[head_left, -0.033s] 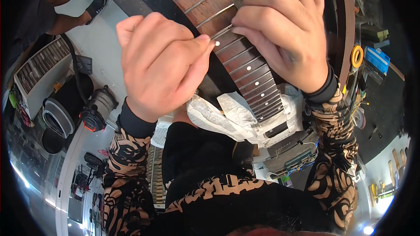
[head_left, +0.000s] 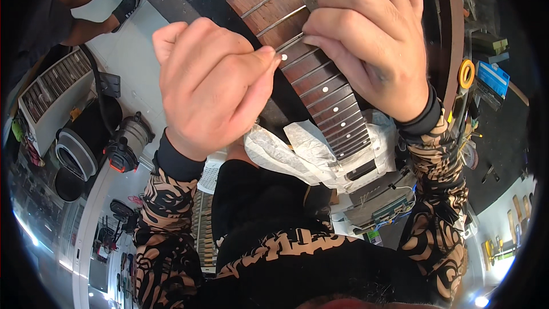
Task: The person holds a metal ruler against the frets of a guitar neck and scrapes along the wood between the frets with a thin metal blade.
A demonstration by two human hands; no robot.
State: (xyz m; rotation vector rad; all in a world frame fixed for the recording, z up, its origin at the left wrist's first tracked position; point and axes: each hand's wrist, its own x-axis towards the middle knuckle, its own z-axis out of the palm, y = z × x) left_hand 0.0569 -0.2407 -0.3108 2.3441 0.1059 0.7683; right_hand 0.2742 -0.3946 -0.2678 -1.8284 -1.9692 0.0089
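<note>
A dark brown guitar neck point(head_left: 309, 71) with pale dot inlays and metal frets runs diagonally from the upper left toward me. My left hand point(head_left: 214, 83) is closed at its left edge, thumb and index finger pinched. At the right edge, my right hand point(head_left: 372, 40) is closed with its fingertips pinched too. Between the two pinches a thin fret wire point(head_left: 293, 41) lies across the fretboard, its ends hidden by my fingers. The guitar body point(head_left: 269, 147) below the neck is wrapped in whitish, crinkled masking.
A dusty dark bench lies under the neck, with a brown curved rim point(head_left: 454, 40) at right. Beyond it are a yellow tape roll point(head_left: 466, 74) and a blue package point(head_left: 493, 80). At left stand a black-and-grey machine point(head_left: 130, 142) and another person's leg and shoe point(head_left: 127, 8).
</note>
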